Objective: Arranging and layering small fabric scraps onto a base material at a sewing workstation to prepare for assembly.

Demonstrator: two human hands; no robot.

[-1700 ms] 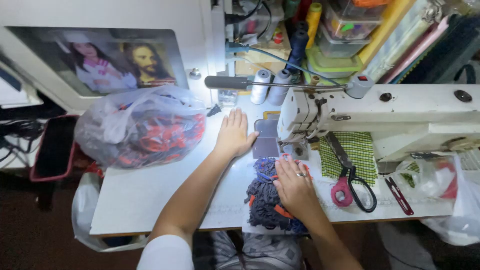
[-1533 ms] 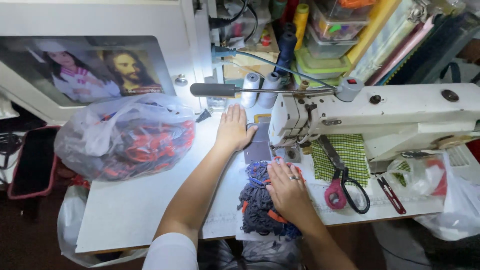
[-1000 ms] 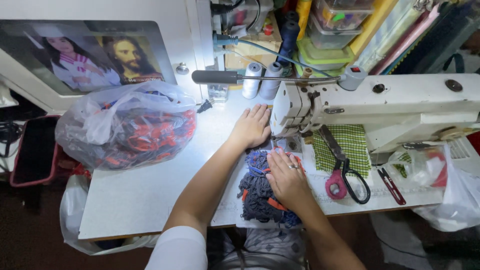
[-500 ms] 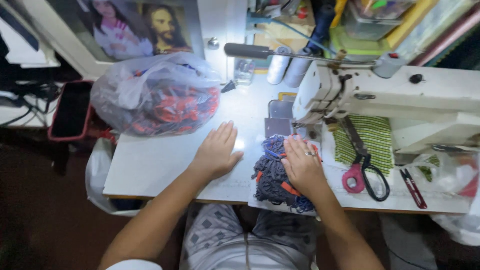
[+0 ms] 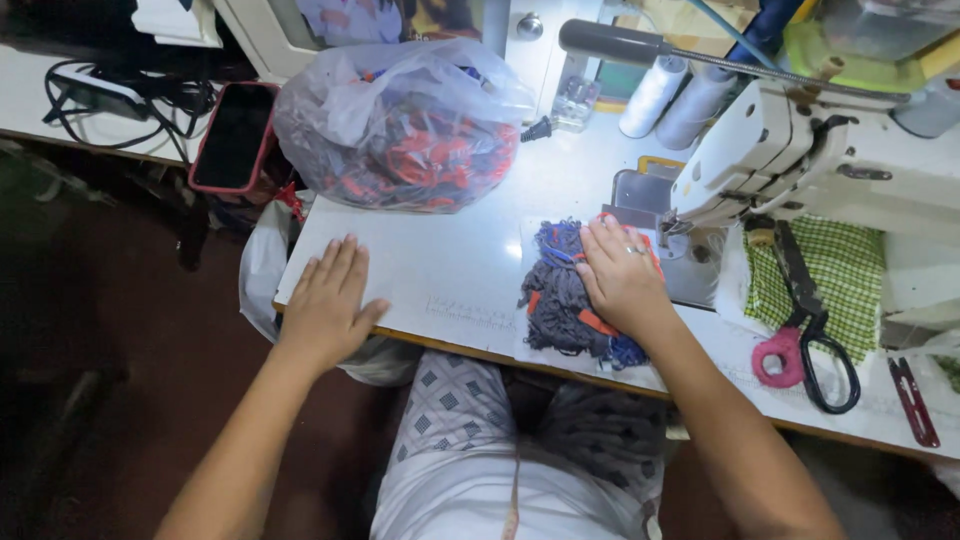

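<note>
Left hand [image 5: 328, 300] flat, fingers spread, on white worktop [image 5: 450, 270] edge; right hand [image 5: 622, 278] pressing, open-palmed, on dark cord pile [image 5: 560, 295] beside sewing machine [image 5: 790, 150].

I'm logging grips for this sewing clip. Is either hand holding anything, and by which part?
Nothing is gripped. The right hand lies flat on the dark fabric pile; the left hand lies flat on the white table edge.

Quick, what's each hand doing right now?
Left hand: open, flat on the table edge.
Right hand: open, pressing the fabric pile.
</note>
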